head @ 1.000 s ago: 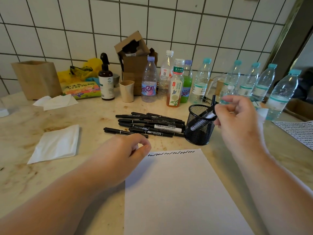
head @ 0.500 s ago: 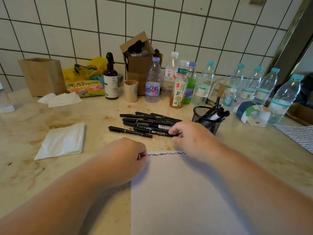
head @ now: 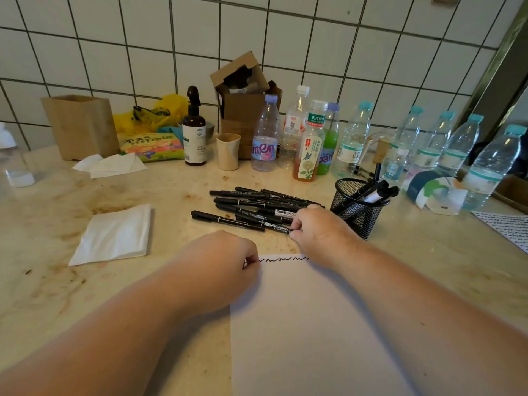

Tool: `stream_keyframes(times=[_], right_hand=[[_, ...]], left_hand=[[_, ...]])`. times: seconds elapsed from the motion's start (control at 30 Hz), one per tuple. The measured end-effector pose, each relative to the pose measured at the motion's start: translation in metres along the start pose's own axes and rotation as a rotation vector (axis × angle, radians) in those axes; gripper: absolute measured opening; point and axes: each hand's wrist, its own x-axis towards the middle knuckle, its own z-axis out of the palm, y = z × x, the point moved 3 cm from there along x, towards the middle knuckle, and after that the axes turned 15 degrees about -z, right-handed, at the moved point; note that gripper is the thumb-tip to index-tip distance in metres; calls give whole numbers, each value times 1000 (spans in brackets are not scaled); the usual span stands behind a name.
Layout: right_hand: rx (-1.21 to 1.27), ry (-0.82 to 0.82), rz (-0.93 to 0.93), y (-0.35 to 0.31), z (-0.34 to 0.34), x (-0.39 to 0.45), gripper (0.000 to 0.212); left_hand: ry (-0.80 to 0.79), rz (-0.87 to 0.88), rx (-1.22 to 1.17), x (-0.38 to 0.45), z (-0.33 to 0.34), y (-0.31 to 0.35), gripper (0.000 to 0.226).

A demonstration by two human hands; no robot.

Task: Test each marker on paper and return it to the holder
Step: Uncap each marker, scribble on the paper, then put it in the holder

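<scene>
The right hand (head: 317, 230) is closed on the near end of 1 marker (head: 275, 226) at the near right edge of the marker pile (head: 257, 207), just left of the mesh holder (head: 357, 207). The left hand (head: 220, 267) is curled on the paper (head: 314, 324) corner; whether something is pinched cannot be told. If the marker is pulled out carelessly, neighbouring markers may be rolled, or the holder knocked.
</scene>
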Motion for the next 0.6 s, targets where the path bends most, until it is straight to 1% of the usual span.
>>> stream_keyframes(times=[0.1,0.17,0.27,0.3,0.4,0.47,0.53,0.6], right_hand=[[-69,-6,-6,-2,-9,-9,16],[-43,37,5,-2,-18,-19,16],[144,135,40,0,-28,-36,6],[211,167,38,1,-29,-40,7],[368,237,15,6,-30,-47,14],[479,253,-15,8,-26,-48,16],[650,293,-44,8,-21,-50,16],[942,371,-49,7,-18,-53,17]], left_hand=[[-5,-13,-22,1,1,-2,20],[8,-31,-40,3,0,-2,17],[126,-80,-146,9,-7,-3,9],[166,-102,-208,11,-10,-5,10],[244,-126,-365,13,-16,-10,32],[233,-98,-365,13,-16,-10,35],[177,-65,-297,13,-14,-8,30],[120,-46,-259,11,-12,-7,23]])
